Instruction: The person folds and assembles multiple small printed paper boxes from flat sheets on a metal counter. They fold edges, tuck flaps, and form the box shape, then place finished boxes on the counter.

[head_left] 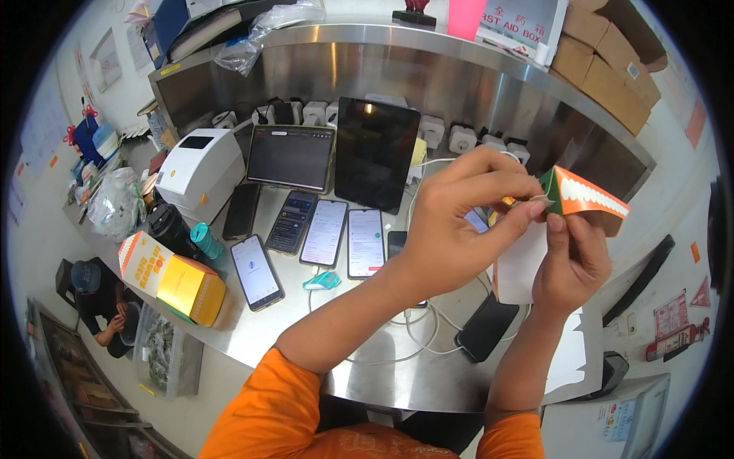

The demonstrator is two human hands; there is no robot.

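Above the right side of the metal counter, my right hand (575,264) grips a partly folded paper carton (585,195) from below. It is orange with a white scalloped pattern and a green edge. A plain white panel (520,268) hangs below, seemingly part of the same carton. My left hand (470,210) reaches across from the left, with thumb and fingertips closed on a small pale flap at the green edge. The fingers partly hide that spot. A similar carton (180,279), yellow, orange and white, stands folded up at the counter's left edge.
Several phones (325,233) and two tablets (377,153) are on the counter, with white cables (417,352) and a black phone (487,327) near my forearms. Left stand a white label printer (200,172) and a black bottle (172,229). A person (99,306) sits at far left.
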